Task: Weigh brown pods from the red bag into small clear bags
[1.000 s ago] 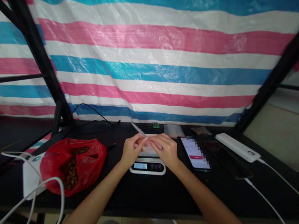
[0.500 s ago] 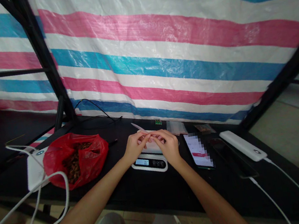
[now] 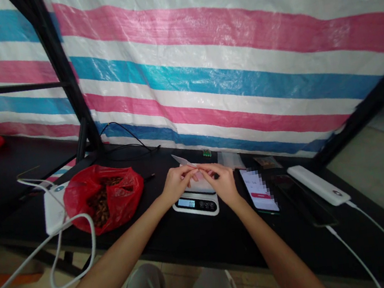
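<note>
Over a small white digital scale (image 3: 211,212), my left hand (image 3: 176,185) and my right hand (image 3: 223,180) meet fingertip to fingertip. Both pinch a thin translucent plastic bag (image 3: 182,160), whose pointed corner sticks up past the left fingers. The scale's lit display reads 0.0, and my hands partly cover its platform. To the left of my left hand stands an open red plastic bag (image 3: 132,191) with many small brown pieces (image 3: 101,209) inside. Their exact kind is too small to make out.
Right of the scale lie a lit phone (image 3: 259,191), a dark phone (image 3: 305,201) and a white power bank (image 3: 317,185) with cables. Flat plastic bags (image 3: 230,160) and green batteries (image 3: 207,153) lie behind. A white box (image 3: 52,208) sits at left. Striped sheeting hangs behind.
My fingertips have drawn slightly apart along the plastic bag's edge, and more of the bag shows between them. The whole view has shifted a little; the scale still reads 0.0.
</note>
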The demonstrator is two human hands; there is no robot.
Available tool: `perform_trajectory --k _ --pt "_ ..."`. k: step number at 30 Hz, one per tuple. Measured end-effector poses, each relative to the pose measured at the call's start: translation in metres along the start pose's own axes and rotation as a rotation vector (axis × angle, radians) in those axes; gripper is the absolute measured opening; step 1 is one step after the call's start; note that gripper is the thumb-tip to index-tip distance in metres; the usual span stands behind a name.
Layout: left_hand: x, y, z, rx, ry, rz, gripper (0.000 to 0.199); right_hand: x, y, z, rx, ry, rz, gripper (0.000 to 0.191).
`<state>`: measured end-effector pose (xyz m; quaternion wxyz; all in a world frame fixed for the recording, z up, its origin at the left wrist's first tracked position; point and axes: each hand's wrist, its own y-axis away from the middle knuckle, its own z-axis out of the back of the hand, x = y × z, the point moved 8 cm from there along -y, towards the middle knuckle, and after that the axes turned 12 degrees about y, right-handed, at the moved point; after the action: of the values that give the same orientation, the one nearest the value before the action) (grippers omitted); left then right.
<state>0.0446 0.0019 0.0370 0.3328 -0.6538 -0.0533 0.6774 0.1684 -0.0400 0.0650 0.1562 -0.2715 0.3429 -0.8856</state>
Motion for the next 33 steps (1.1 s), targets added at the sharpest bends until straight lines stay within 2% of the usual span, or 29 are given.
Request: perform_trajectory --k 6,13,20,26,30,33 --pt "0.001 0.001 -0.003 0.039 -0.081 -0.001 0.029 0.009 0.004 -0.001 0.049 0.144 0.137 0.026" --pt "0.000 0.001 -0.007 0.109 -0.164 0.013 0.031 0.012 0.008 -0.006 0.099 0.252 0.185 0.028" --pt "-0.002 0.003 -0.014 0.147 -0.289 -0.055 0.028 0.011 0.006 -0.008 0.117 0.368 0.094 0.021" --pt "-0.006 0.002 -0.011 0.104 -0.312 -0.097 0.018 0.004 0.005 -0.007 0.077 0.306 -0.016 0.015" --pt "-0.008 0.002 -0.010 0.075 -0.304 -0.107 0.015 -0.001 0.004 -0.007 0.074 0.253 -0.018 0.015" --pt "-0.011 0.004 -0.010 0.052 -0.300 -0.119 0.014 -0.012 0.000 0.005 0.013 0.234 -0.052 0.017"
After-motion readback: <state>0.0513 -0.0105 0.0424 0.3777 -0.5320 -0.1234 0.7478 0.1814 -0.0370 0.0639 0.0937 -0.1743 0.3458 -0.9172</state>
